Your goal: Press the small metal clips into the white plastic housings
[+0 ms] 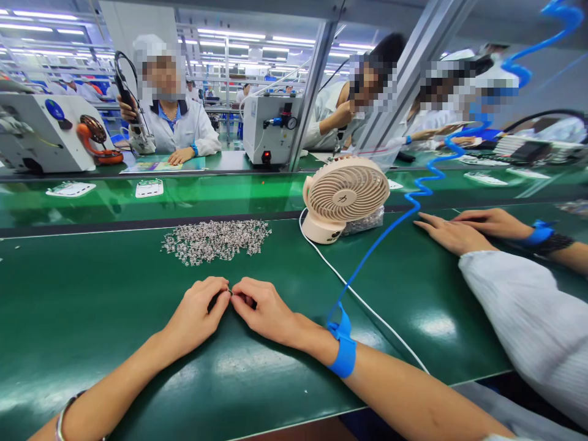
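My left hand (201,310) and my right hand (263,309) meet fingertip to fingertip just above the green table (110,282). Both are closed in a pinch on one tiny metal part (230,292), mostly hidden by the fingers. Beyond them lies a loose pile of small silvery metal parts (215,241). A blue wrist strap (342,343) circles my right wrist, and its blue coiled cord (386,237) runs up to the upper right.
A beige fan (346,193) stands behind my right hand, its white cable (367,304) crossing the table. At right rest a co-worker's hands (454,234). White housings (149,188) lie on the green conveyor belt (206,191), with machines (271,131) and people beyond.
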Demonstrator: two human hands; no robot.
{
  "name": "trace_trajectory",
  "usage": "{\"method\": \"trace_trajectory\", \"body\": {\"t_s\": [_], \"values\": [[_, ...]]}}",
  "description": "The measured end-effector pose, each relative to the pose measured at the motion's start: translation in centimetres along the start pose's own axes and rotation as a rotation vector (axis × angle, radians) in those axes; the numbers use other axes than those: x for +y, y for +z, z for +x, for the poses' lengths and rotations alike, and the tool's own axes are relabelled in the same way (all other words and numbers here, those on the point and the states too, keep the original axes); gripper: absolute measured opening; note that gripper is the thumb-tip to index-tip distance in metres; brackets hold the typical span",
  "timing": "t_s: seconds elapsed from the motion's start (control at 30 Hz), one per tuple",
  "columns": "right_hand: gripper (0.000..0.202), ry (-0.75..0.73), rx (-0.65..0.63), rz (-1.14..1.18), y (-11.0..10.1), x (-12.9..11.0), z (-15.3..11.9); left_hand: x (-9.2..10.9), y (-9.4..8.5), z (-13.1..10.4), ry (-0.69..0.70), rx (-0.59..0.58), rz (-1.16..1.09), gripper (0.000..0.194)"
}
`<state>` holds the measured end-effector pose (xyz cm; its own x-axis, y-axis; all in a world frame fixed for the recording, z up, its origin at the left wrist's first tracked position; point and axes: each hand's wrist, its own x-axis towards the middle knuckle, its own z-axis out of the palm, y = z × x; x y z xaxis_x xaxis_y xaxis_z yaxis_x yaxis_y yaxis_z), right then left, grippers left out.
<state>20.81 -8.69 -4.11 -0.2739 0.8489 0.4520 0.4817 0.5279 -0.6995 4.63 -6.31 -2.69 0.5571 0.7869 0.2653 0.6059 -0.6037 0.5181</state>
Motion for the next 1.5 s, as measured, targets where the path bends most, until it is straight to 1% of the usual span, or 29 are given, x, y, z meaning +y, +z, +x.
{"method": "trace_trajectory", "body": {"t_s": [0.17,0.43,0.67,0.87,1.1,1.33,1.5], "values": [[0.018,-0.012,0.011,0.006,0.06,0.18,-0.02,-0.16,0.13,-0.05,0.015,0.007,0.010,0.022],[0.017,-0.010,0.114,-0.010,0.28,0.35,0.11,-0.15,0.12,-0.07,0.051,-0.016,0.012,0.023],[0.016,-0.005,0.134,-0.008,0.21,0.27,0.10,-0.34,0.19,-0.12,0.063,-0.015,0.039,0.022],[0.015,0.006,0.092,-0.009,0.25,0.48,0.09,-0.31,0.19,-0.10,0.101,0.003,0.050,0.024],[0.014,0.001,0.078,0.009,0.36,0.54,0.04,-0.14,0.06,-0.07,0.098,0.008,0.043,0.025],[0.017,-0.047,0.047,-0.010,0.21,0.46,0.11,-0.29,0.12,-0.14,0.094,0.000,0.067,0.024],[0.016,-0.038,0.046,-0.014,0.15,0.53,0.05,-0.28,0.14,-0.17,0.094,0.002,0.073,0.023]]}}
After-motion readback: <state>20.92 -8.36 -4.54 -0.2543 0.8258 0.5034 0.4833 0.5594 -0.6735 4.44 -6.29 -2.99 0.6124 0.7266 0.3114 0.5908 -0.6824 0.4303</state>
